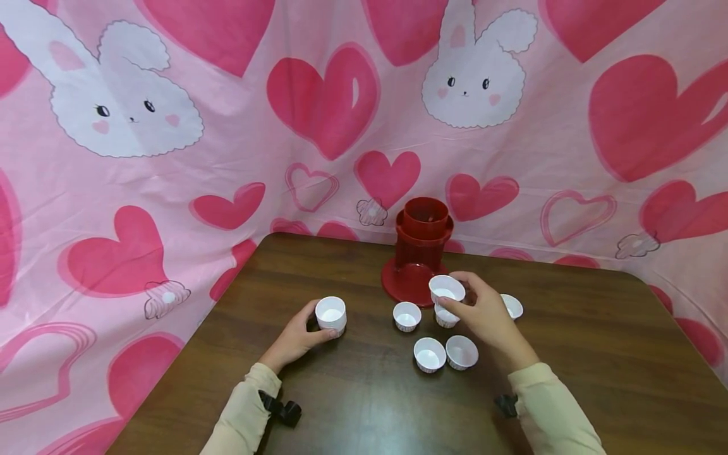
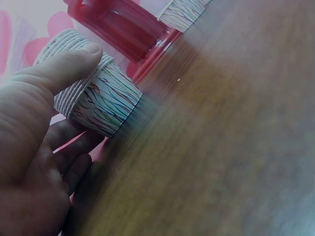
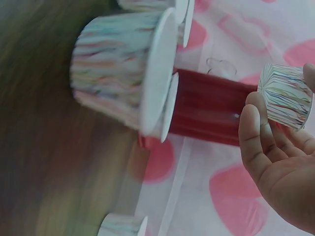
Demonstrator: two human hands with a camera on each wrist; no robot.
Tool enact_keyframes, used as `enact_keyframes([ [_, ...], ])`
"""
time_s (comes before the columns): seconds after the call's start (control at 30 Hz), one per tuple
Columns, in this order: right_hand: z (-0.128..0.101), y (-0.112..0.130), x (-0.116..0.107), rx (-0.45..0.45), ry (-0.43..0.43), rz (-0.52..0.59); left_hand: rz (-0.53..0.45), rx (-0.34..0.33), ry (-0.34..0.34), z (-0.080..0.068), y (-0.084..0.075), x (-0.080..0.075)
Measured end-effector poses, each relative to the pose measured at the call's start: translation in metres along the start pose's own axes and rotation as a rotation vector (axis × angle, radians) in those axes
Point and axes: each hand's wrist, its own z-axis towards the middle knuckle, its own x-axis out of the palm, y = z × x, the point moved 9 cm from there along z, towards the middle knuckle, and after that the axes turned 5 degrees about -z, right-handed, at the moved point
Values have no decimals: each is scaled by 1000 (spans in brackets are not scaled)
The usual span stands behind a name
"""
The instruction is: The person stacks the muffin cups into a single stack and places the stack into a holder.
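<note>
Left hand (image 1: 296,339): grips cup stack (image 1: 332,313), left.
Right hand (image 1: 487,314): pinches single cup (image 1: 446,288), raised.
Red stand (image 1: 419,253): far, beyond loose cups (image 1: 430,356).

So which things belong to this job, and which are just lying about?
Likely in the job:
stack of white, line-patterned paper cups in your left hand
single matching white cup in your right hand
loose matching cups, probably

Seemingly just there:
red cylindrical plastic stand, untouched
pink heart-print cloth backdrop

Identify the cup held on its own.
The single cup in the right hand; the left hand grips a nested stack, and the other cups stand on the table.
</note>
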Motion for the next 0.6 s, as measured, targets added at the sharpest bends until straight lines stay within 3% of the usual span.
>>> enact_keyframes([
  [0.3,15,25,26,-39,58,-69,4,-1,-1,2,0,-1],
  [0.6,25,57,54,-108,85,-68,3,4,0,3,-1,-1],
])
